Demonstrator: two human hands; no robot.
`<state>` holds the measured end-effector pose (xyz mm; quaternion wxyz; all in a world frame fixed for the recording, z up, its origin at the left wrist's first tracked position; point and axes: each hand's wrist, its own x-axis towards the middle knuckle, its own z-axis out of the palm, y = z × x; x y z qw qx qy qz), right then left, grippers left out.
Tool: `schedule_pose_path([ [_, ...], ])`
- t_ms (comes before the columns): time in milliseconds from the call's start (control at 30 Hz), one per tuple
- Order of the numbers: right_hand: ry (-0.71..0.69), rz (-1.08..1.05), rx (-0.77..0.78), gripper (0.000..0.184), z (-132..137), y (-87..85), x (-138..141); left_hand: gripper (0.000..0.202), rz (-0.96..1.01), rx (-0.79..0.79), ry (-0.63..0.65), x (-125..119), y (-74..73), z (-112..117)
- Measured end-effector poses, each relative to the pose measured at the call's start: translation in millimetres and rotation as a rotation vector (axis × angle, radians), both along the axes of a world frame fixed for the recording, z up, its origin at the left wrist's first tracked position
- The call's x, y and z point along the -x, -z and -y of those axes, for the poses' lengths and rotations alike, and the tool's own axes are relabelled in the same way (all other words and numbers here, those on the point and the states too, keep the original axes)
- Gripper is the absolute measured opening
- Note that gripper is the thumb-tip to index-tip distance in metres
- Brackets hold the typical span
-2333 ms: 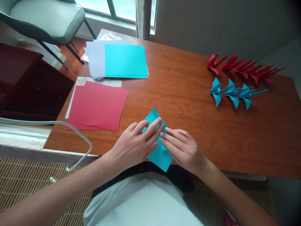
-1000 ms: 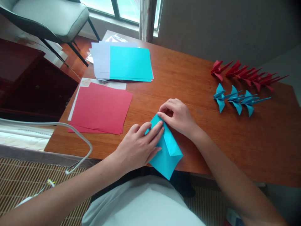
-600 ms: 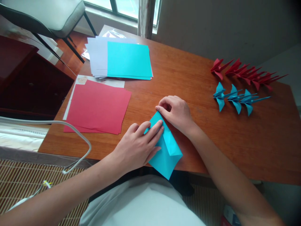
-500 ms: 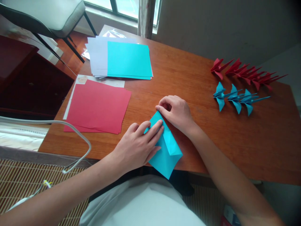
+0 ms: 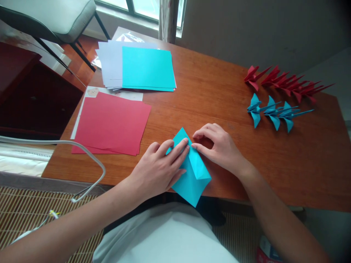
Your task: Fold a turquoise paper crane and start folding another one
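A blue sheet of origami paper [image 5: 192,186], with one side folded inward along its right, lies at the table's front edge, its lowest corner reaching over the edge. My left hand [image 5: 161,166] rests on it from the left, fingers stretched out and pressing on the flap near the middle; they cover part of the paper's left side. Just right of the upper folded edge is my right hand [image 5: 219,148]. Its thumb and fingers are curved with a gap between them, and nothing shows in them. The thumb tip is close to the paper; I cannot tell whether it touches.
Red paper sheets [image 5: 112,124] lie at the left of the wooden table [image 5: 203,84]. Behind them are blue sheets [image 5: 148,69] on white paper [image 5: 111,65]. Red paper cranes [image 5: 290,84] and blue paper cranes [image 5: 271,111] stand at the right. A white cable [image 5: 93,157] crosses the table's left corner.
My right hand has let go of the paper's top corner and moved down and right along the folded edge, its fingers parting. My left hand stays on the paper.
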<state>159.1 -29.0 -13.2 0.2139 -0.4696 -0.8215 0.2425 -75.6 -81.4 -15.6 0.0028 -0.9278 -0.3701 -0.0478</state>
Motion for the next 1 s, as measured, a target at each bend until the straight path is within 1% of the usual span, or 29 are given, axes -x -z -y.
schedule_pose_path([
  [167,-0.033,0.033,0.018,0.012,1.5,-1.1,-3.4,0.054,-0.007,-0.016,0.007,-0.2,-0.8,-0.8],
  [433,-0.087,0.023,0.033,0.012,0.4,-1.2,-8.5,0.054,-0.011,-0.007,0.005,-0.1,-1.5,-0.5],
  [500,-0.076,0.017,0.036,0.01,0.0,-0.8,-7.6,0.054,-0.013,-0.004,0.006,0.1,-1.5,-0.4],
  [633,-0.009,0.021,0.012,0.009,-3.3,3.4,-1.6,0.055,-0.013,-0.004,0.012,-0.1,-1.3,-0.9],
  [800,0.045,0.079,-0.015,0.016,-14.3,10.8,7.4,0.054,-0.017,-0.009,0.014,-0.5,-1.1,-2.2],
  [1000,0.039,0.112,-0.06,0.019,-37.3,11.1,21.5,0.054,0.0,-0.002,0.012,-0.3,-0.5,-1.8],
])
